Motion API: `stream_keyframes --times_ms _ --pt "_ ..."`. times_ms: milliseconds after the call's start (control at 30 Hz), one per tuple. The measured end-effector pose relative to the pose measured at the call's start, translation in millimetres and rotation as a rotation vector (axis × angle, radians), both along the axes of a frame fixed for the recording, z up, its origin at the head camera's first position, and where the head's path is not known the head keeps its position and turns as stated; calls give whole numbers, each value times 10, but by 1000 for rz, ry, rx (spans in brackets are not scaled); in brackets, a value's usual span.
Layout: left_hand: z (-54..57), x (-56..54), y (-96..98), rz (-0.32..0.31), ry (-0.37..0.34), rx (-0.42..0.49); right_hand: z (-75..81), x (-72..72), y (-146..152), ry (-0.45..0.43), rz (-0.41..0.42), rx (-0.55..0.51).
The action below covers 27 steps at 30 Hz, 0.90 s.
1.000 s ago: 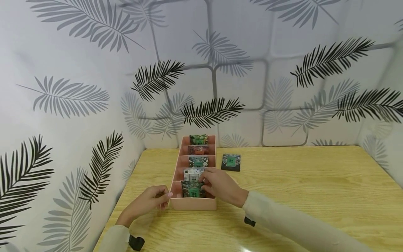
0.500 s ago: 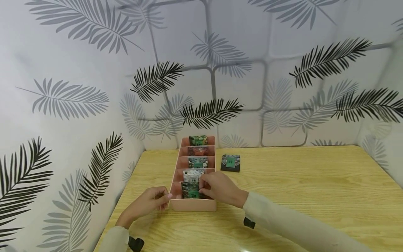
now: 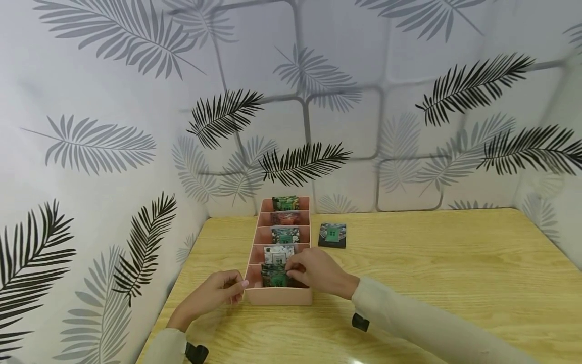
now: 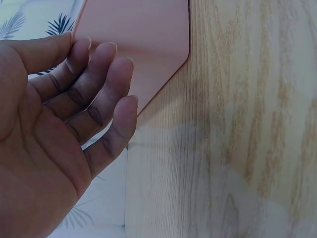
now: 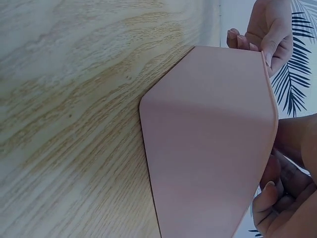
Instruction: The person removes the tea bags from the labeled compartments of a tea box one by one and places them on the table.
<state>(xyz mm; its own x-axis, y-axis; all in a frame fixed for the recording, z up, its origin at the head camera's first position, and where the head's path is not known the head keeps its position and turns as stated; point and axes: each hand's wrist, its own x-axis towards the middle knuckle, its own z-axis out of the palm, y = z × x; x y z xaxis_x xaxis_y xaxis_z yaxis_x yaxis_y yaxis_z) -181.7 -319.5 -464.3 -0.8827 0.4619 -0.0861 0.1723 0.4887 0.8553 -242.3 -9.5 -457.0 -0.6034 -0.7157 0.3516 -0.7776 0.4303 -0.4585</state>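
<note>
A long pink divided box (image 3: 278, 297) stands on the table, its compartments holding flat printed packets. At its near left corner, my left hand (image 3: 217, 289) pinches the rim between thumb and forefinger, the other fingers loosely bent outside, as the left wrist view shows. My right hand (image 3: 317, 273) reaches over the right wall into the front compartment. Its thumb and forefinger pinch the right edge of a dark packet with a green label (image 3: 274, 275). In the right wrist view, the box wall (image 5: 208, 144) hides the packet and part of the fingers.
Behind the front compartment stands a white packet (image 3: 278, 254), then a dark floral one (image 3: 285, 235), a red one (image 3: 285, 218) and a green one (image 3: 285, 203). A single dark packet (image 3: 332, 235) lies on the wooden table (image 3: 432, 273) right of the box.
My right hand has shifted slightly left and down, its fingers covering more of the front packet's right side. The left hand stays at the box corner.
</note>
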Motion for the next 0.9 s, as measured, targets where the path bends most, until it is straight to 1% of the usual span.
stream_keyframes --times_ms 267,400,633,800,900 --pt "5 -2 16 8 2 3 69 -19 51 -22 -44 -85" --pt "2 -2 15 8 0 9 108 -40 85 -19 -44 -119" --pt "2 -8 9 6 4 9 189 -49 146 -40 -54 -150" --pt "5 -9 10 3 5 8 212 -54 181 -13 -67 -172" --pt "3 -9 10 5 2 4 229 -65 211 -12 -79 -181"
